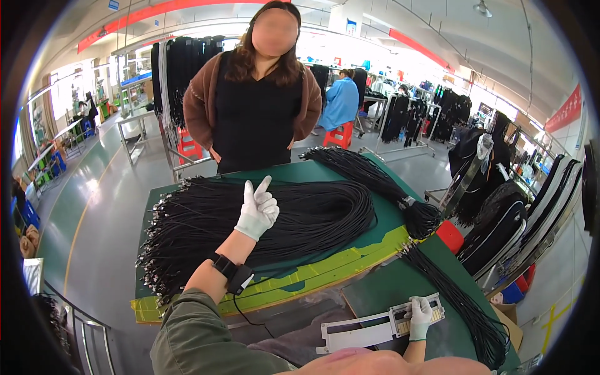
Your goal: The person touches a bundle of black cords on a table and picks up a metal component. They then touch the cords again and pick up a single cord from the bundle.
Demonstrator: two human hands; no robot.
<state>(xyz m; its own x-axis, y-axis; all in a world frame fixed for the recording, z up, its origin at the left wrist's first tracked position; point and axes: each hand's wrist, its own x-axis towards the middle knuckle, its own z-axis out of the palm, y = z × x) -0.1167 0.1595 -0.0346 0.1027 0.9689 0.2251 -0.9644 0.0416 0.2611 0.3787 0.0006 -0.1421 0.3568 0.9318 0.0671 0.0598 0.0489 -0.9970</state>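
Observation:
My left hand (257, 209), in a white glove, is raised over a thick bundle of black cables (312, 215) with small metal connectors at the left ends. Its thumb and forefinger stretch out, the other fingers curl in, and it holds nothing. A black strap with a small box (232, 273) circles my left forearm. At the lower right my gloved right hand (419, 317) is closed over one end of a long white fixture (359, 334) with rectangular openings. Whether any small part is under those fingers is hidden. Beside it lies a narrower black cable bundle (459, 300).
A tied cable bundle (375, 172) crosses the far right of the green table (390, 219). Yellow-green tape (337, 262) covers a raised table edge. A person (256, 106) stands behind the table. Racks of hanging cables (525, 219) flank the right side, near a red stool (450, 236).

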